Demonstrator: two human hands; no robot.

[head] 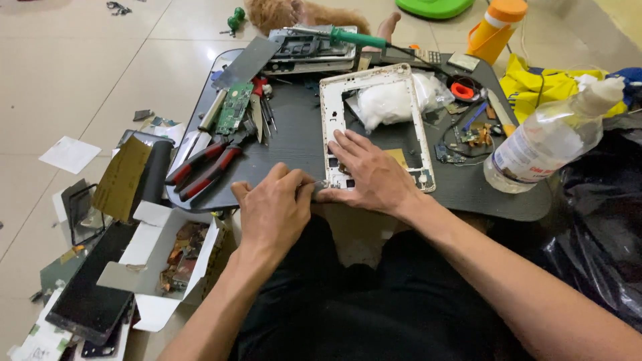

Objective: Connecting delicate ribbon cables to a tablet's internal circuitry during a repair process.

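The right hand point(371, 175) lies flat, fingers spread, on the lower end of a white tablet frame point(374, 127), pressing it against a dark board point(301, 144) that rests over the person's lap. The frame sits near the board's middle, its lower end close to the near edge. The left hand point(274, 207) is curled shut at that near edge, pinching a small tool whose tip meets the frame's lower left corner — the tool itself is mostly hidden. Red-handled pliers point(204, 170) lie at the board's left edge, with a green circuit board point(233, 108) just above them. A clear plastic bottle point(552, 137) leans at the right edge. A white wad point(384, 103) shows through the frame's opening. Off the board, at the left, an open white box point(160, 257) holds scraps.
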